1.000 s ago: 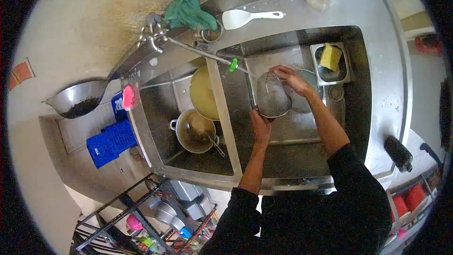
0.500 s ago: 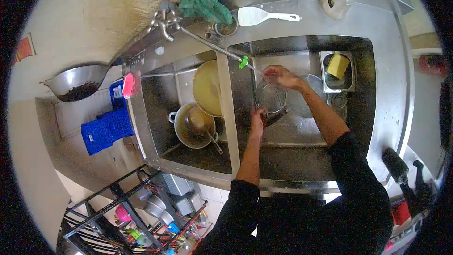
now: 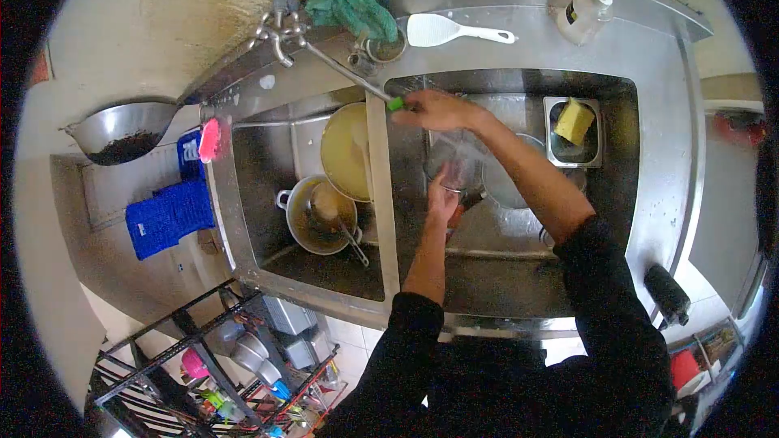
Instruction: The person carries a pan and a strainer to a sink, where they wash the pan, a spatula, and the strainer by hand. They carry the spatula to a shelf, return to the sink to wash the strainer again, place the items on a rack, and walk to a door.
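Observation:
My left hand [image 3: 442,197] is closed on the near rim of a clear round bowl [image 3: 451,164] in the right basin; spray and blur hide part of it. Just above, my right hand [image 3: 434,110] has its fingers at the green nozzle [image 3: 395,104] on the end of the long faucet spout [image 3: 341,70]. Water sprays down over the bowl and my left hand. A reddish-brown item, too hidden to name, shows beside my left hand. Another round, pale vessel [image 3: 511,182] lies behind my right forearm.
A steel tray [image 3: 595,156] with a yellow sponge [image 3: 574,122] sits at the right basin's far corner. The left basin has a yellowish round pan [image 3: 341,142] and a white pot [image 3: 302,235] with a ladle. Behind are a white paddle [image 3: 434,30], green cloth [image 3: 345,6] and soap bottle [image 3: 583,16].
My right hand has moved left and up from beside the bowl to the green nozzle. The nozzle has shifted slightly left, and water now spreads over the bowl. My left hand still holds the bowl.

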A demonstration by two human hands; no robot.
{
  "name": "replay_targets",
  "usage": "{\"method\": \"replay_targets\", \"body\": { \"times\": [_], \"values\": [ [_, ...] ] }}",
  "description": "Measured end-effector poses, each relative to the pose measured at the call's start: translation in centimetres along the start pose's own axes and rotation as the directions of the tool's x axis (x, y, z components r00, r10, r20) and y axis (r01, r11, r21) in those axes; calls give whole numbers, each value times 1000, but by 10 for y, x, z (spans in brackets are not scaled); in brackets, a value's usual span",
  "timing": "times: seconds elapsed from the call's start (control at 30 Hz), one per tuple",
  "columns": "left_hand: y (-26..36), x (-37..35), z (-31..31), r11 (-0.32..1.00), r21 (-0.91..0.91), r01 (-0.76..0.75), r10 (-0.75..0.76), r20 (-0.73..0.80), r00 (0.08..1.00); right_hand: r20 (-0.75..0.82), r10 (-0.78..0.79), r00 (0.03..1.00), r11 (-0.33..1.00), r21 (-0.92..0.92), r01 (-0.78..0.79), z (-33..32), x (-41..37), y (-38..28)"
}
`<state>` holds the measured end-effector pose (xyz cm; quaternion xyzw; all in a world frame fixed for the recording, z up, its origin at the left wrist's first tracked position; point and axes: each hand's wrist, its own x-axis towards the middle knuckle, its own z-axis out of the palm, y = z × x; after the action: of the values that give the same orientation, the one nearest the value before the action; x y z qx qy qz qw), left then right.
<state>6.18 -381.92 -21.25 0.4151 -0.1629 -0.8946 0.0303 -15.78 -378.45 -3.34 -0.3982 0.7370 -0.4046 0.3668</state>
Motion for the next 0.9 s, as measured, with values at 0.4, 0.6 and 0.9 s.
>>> {"method": "replay_targets", "body": {
  "times": [0.4,0.6,0.9],
  "values": [
    [-11,-9,16,927,-347,-142,185,94,978,170,-32,985,928,-362,93,4,55,21],
    [-10,-35,46,906,-407,-119,155,56,986,499,-433,751,518,-543,660,22,110,85],
    [-6,-20,35,849,-511,-132,185,55,981,404,85,911,918,-388,86,17,94,47]
  ]
}}
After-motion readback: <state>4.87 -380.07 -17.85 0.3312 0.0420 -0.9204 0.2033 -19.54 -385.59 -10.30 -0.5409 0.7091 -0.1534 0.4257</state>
